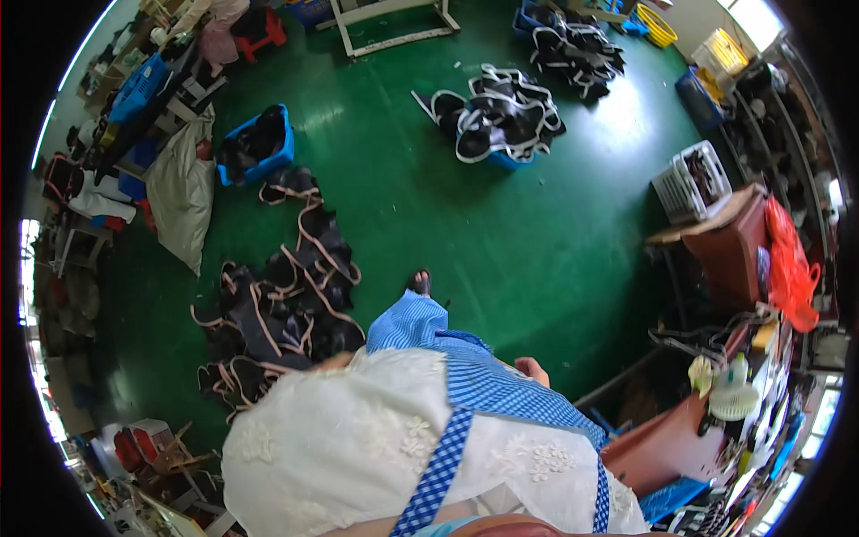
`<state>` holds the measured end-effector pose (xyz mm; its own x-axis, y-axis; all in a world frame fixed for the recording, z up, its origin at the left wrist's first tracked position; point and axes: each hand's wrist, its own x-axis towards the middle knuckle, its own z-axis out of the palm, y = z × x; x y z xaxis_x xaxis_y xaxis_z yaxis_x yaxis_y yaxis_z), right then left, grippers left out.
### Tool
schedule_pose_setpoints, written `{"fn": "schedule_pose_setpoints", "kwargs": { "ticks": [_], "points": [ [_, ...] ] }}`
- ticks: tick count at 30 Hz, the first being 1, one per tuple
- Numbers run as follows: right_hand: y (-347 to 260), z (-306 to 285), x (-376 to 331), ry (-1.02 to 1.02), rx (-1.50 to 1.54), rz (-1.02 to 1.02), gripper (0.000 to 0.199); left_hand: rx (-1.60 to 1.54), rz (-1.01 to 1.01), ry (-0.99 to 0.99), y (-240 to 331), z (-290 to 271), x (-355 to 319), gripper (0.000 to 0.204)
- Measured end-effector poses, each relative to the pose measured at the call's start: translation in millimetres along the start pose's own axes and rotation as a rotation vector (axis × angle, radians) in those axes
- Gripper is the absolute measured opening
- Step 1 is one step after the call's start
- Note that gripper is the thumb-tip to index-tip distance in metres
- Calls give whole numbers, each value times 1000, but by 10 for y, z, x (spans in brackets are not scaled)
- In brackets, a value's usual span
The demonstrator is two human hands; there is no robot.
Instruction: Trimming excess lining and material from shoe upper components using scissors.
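Blue-and-white checked apron [488,380] hangs against my front, over a white lace top [358,447].
My right hand [533,368] rests at the apron's edge, fingers curled, holding nothing; my left hand [333,362] barely shows, grip unclear. Beyond lie heaped dark shoe uppers with pale trim [282,304] on the green floor [501,242].

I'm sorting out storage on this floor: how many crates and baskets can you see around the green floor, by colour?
Blue crates: 5
White baskets: 1
Yellow baskets: 2
Total: 8
More may sit hidden in the clutter at the rim.
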<state>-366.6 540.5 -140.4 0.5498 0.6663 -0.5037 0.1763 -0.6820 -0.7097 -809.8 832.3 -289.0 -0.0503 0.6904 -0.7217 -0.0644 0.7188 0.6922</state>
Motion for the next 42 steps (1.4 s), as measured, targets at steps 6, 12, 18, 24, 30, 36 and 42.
{"fn": "schedule_pose_setpoints", "kwargs": {
  "ticks": [6,12,18,24,30,36,42],
  "points": [
    [-1074,184,1887,-162,-405,35,41,607,-366,17,1043,226,749,24],
    [-2396,56,3342,50,-187,-38,29,300,-208,338,2979,1074,2345,17],
    [-2466,58,5518,92,-82,161,31,216,-115,41,3638,3211,3454,13],
    [-4175,812,8539,-379,-718,-122,47,534,128,-491,4092,4895,4115,17],
    [-4716,2555,11923,-209,-782,-159,58,928,280,-463,4425,5406,5143,12],
    [-3646,3503,13310,10,-1010,-161,43,1027,368,-529,4479,5257,5827,12],
    [-3368,3932,11549,-462,-782,-250,13,971,94,-572,4485,5273,5940,7]
  ]
}}
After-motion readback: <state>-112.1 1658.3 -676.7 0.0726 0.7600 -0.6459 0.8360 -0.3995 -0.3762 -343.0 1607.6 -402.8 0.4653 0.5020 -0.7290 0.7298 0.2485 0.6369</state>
